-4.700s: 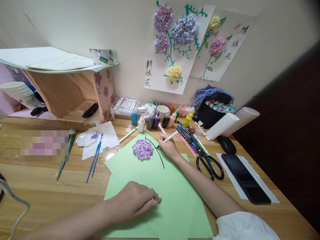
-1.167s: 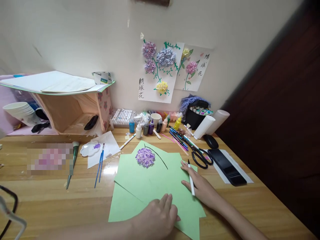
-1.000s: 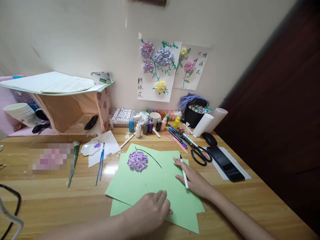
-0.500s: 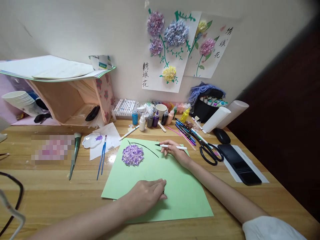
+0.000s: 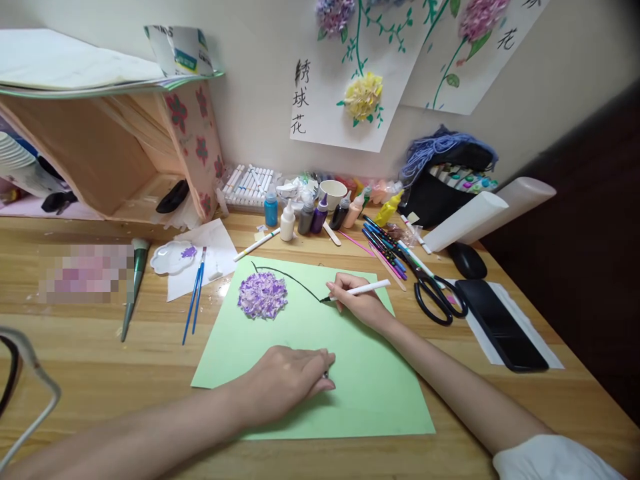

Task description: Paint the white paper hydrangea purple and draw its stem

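Green paper (image 5: 370,400) lies on the wooden table, bearing a purple flower cluster (image 5: 263,295) at its upper left and a thin curved black line (image 5: 295,278) above and right of it. My right hand (image 5: 356,299) grips a white brush pen (image 5: 365,289), whose dark tip touches the paper at the line's right end. On the lower middle of the paper rests my left hand (image 5: 295,383), fingers closed around a small dark thing, mostly hidden, that I cannot make out.
Black scissors (image 5: 434,300), a phone (image 5: 503,325) and a mouse (image 5: 467,260) lie to the right. Paint bottles (image 5: 320,213) and pens (image 5: 383,248) stand or lie behind the paper. Brushes (image 5: 196,293) and a palette (image 5: 173,257) are on the left. Flower pictures (image 5: 345,120) hang on the wall.
The pen has turned and its tip has come down onto the line's right end. My left hand keeps its place on the paper. The view has tilted down and moved closer.
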Available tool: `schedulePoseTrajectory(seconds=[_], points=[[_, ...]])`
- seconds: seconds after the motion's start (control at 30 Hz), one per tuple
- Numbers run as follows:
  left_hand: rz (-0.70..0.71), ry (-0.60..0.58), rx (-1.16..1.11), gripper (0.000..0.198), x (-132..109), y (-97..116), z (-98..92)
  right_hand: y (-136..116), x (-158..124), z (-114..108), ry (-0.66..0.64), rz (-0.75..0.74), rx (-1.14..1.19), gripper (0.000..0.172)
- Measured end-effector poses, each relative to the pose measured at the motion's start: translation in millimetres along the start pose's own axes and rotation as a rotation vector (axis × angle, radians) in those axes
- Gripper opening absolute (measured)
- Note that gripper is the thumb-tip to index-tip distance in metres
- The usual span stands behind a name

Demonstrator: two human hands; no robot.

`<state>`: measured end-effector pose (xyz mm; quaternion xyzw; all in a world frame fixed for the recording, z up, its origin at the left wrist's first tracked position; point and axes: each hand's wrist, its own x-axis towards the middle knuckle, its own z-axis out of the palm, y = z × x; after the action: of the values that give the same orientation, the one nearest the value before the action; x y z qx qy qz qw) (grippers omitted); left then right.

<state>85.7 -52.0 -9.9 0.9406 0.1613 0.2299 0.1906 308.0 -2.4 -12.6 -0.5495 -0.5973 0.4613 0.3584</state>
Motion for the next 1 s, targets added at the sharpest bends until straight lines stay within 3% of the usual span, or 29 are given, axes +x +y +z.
schedulePoseTrajectory(seconds=[1.0], points=[[-0.035, -0.036, 0.012, 0.030, -2.0, -0.6, 1.3, 2.5, -0.2, -1.7, 0.004, -0.025, 0.025, 0.044]])
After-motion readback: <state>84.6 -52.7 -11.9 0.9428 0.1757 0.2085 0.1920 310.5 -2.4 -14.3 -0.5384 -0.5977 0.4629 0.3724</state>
